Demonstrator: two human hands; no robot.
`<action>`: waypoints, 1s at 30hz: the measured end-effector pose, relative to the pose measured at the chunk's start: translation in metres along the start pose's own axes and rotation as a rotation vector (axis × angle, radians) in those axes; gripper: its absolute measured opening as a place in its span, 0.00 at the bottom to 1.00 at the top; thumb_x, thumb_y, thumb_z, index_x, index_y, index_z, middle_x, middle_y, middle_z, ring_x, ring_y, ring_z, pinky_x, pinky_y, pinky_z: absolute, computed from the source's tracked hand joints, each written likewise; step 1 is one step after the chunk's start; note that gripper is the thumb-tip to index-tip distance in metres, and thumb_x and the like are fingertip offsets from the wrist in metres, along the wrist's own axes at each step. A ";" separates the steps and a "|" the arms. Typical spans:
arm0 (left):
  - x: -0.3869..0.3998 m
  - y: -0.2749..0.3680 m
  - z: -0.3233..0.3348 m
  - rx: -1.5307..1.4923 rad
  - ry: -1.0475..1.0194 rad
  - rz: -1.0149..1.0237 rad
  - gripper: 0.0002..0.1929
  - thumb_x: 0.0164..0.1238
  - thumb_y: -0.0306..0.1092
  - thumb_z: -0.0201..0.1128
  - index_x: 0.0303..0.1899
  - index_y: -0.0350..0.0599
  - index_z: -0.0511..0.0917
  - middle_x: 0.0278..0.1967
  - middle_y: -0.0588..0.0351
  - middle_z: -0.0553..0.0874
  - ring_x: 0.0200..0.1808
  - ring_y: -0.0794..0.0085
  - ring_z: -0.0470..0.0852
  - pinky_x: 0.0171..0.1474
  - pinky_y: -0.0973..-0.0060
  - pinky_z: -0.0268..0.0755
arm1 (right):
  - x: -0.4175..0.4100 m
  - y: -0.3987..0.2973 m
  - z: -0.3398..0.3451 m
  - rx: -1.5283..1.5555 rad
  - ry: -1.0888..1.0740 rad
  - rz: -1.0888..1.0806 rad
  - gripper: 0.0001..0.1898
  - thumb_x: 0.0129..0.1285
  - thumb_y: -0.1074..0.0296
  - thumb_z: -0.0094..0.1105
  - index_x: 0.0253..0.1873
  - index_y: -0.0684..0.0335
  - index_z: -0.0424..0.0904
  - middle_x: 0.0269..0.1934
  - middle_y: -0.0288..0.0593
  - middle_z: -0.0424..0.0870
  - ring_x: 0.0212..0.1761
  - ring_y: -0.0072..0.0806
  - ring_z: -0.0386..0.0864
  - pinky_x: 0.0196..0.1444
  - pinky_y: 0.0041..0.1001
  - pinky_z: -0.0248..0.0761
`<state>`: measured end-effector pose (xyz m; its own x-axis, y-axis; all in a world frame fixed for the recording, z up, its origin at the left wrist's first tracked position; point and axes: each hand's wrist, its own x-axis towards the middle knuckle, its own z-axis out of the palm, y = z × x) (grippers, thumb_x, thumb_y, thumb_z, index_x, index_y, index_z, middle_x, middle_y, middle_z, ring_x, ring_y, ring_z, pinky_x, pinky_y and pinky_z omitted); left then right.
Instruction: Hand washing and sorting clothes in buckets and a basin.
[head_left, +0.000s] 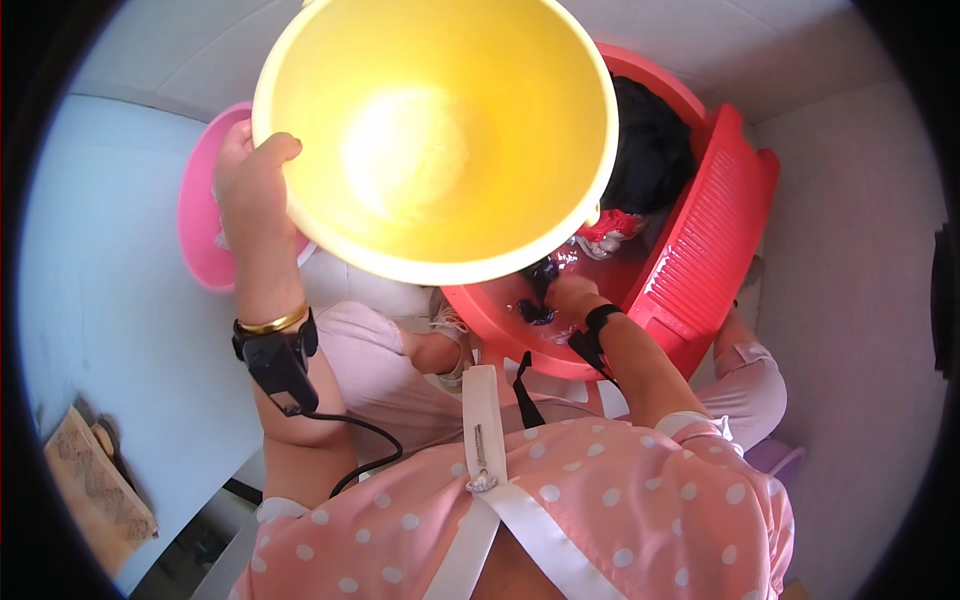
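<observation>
My left hand (255, 180) grips the rim of a yellow plastic bucket (517, 142), thumb over the inner wall. The bucket is held up with its mouth towards me, and a bright glare lies on its bottom. Behind it stands a large red plastic washtub (487, 315) with a ribbed washboard side (701, 225). Inside the tub my right hand (574, 296) is closed around dark wet cloth (536, 300). Black cloth (649, 146) and a red and white cloth (611, 229) also lie in the tub, partly covered by the bucket.
A pink basin (199, 202) stands at the left behind my forearm, with something pale in it. White walls (840, 225) stand close around the tub. My knees flank the tub, and a purple plastic object (776, 457) shows at the lower right.
</observation>
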<state>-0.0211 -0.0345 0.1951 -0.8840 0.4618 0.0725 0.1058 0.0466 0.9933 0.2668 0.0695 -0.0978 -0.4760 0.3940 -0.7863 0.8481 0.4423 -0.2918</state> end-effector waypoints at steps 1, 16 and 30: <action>0.000 0.001 -0.003 0.004 -0.031 -0.017 0.15 0.48 0.20 0.54 0.41 0.28 0.72 0.35 0.47 0.80 0.32 0.68 0.80 0.37 0.74 0.73 | -0.002 -0.002 -0.009 0.046 0.071 0.105 0.21 0.61 0.53 0.49 0.56 0.55 0.75 0.57 0.52 0.74 0.56 0.47 0.73 0.54 0.42 0.69; 0.012 0.000 -0.007 -0.020 -0.067 -0.031 0.18 0.49 0.21 0.52 0.45 0.27 0.70 0.38 0.44 0.80 0.34 0.65 0.81 0.40 0.74 0.74 | 0.028 0.029 -0.011 -0.246 0.124 -0.074 0.23 0.55 0.54 0.57 0.53 0.59 0.77 0.53 0.49 0.78 0.59 0.45 0.71 0.58 0.38 0.66; -0.001 -0.031 -0.003 0.012 -0.153 0.059 0.14 0.45 0.16 0.55 0.39 0.28 0.72 0.33 0.49 0.81 0.31 0.69 0.81 0.37 0.77 0.74 | -0.142 0.026 -0.083 0.992 0.543 -0.193 0.09 0.53 0.73 0.53 0.36 0.72 0.78 0.28 0.38 0.78 0.32 0.24 0.73 0.36 0.22 0.65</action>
<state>-0.0252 -0.0388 0.1644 -0.7967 0.5932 0.1156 0.1619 0.0251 0.9865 0.3367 0.0918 0.0515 -0.4515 0.7906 -0.4136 0.4455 -0.2019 -0.8722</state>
